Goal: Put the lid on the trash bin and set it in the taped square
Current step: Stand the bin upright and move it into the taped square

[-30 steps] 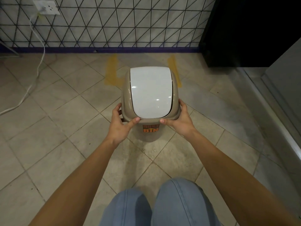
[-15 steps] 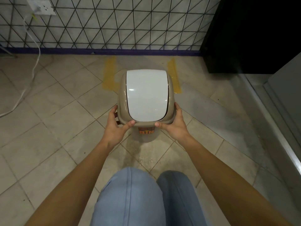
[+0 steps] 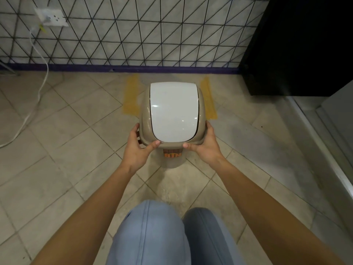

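Lidded trash bin [image 3: 172, 161] nearer the taped square [image 3: 131, 96] now

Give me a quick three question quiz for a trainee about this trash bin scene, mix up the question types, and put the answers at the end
1. True or false: the lid is already on the trash bin.
2. What holds the lid rim? A) left hand only B) both hands C) right hand only
3. Fill in: the yellow tape lies on the floor in front of the ____ wall.

Key: 1 true; 2 B; 3 tiled.
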The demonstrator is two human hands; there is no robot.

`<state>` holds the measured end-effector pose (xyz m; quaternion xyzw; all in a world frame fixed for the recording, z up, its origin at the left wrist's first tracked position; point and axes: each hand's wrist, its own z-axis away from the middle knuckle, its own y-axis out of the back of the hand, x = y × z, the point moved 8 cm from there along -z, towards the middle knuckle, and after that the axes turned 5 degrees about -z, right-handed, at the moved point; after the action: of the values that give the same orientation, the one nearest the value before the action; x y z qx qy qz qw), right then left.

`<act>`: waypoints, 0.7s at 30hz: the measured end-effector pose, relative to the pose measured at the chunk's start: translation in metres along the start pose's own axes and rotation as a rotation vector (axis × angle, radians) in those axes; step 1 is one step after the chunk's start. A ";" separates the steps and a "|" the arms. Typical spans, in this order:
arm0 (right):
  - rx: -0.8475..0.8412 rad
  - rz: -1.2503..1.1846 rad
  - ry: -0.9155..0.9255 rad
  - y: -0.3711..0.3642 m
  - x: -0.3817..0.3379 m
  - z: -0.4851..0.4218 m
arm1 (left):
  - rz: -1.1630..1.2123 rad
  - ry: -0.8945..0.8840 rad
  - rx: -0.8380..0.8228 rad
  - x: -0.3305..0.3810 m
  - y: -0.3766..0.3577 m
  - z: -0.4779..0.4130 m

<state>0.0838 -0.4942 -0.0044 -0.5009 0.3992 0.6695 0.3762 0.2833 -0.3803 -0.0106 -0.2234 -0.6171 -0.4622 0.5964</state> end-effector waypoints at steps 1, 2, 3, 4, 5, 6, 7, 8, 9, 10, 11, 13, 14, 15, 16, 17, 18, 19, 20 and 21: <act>0.001 0.003 -0.007 -0.002 0.000 -0.003 | 0.000 0.000 0.001 0.000 0.001 -0.003; -0.003 0.006 -0.010 -0.004 0.000 -0.006 | 0.004 0.001 0.003 0.000 0.003 -0.007; -0.007 0.010 -0.009 -0.006 -0.001 -0.010 | 0.009 0.003 0.004 0.000 0.005 -0.010; -0.008 0.013 -0.009 -0.007 -0.002 -0.013 | 0.012 0.005 0.003 -0.001 0.006 -0.014; -0.007 0.015 -0.010 -0.009 -0.003 -0.015 | 0.013 0.008 0.002 -0.001 0.007 -0.017; -0.006 0.018 -0.014 -0.010 -0.004 -0.018 | 0.012 0.007 0.002 0.000 0.008 -0.020; -0.009 0.022 -0.017 -0.011 -0.005 -0.021 | 0.016 0.006 0.000 0.000 0.009 -0.023; -0.013 0.019 -0.017 -0.011 -0.006 -0.023 | 0.019 0.005 0.001 0.001 0.009 -0.024; -0.018 0.013 -0.016 -0.012 -0.007 -0.026 | 0.024 0.003 0.003 0.001 0.009 -0.027; -0.023 0.007 -0.017 -0.013 -0.008 -0.029 | 0.031 0.002 0.005 0.001 0.010 -0.030; -0.025 0.006 -0.017 -0.015 -0.009 -0.032 | 0.035 -0.002 0.008 0.002 0.011 -0.032; -0.031 0.012 -0.011 -0.018 -0.012 -0.039 | 0.038 -0.001 0.017 0.004 0.013 -0.039; -0.034 0.011 -0.010 -0.019 -0.013 -0.043 | 0.040 0.004 0.023 0.004 0.014 -0.041; -0.033 0.008 -0.008 -0.021 -0.014 -0.049 | 0.043 0.005 0.025 0.004 0.016 -0.048; -0.033 0.008 -0.007 -0.021 -0.015 -0.051 | 0.046 0.003 0.025 0.005 0.015 -0.049; -0.034 0.011 -0.003 -0.021 -0.016 -0.052 | 0.049 0.000 0.025 0.006 0.015 -0.051; -0.033 0.020 -0.002 -0.022 -0.017 -0.057 | 0.054 0.001 0.025 0.006 0.016 -0.057; -0.034 0.030 -0.001 -0.023 -0.018 -0.060 | 0.057 0.002 0.024 0.006 0.015 -0.059; -0.035 0.035 -0.001 -0.023 -0.019 -0.063 | 0.059 0.003 0.023 0.006 0.016 -0.061; -0.035 0.038 -0.004 -0.024 -0.020 -0.065 | 0.061 0.008 0.021 0.005 0.016 -0.064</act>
<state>0.1344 -0.5462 0.0000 -0.4982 0.3962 0.6845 0.3554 0.3296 -0.4283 -0.0096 -0.2340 -0.6125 -0.4384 0.6148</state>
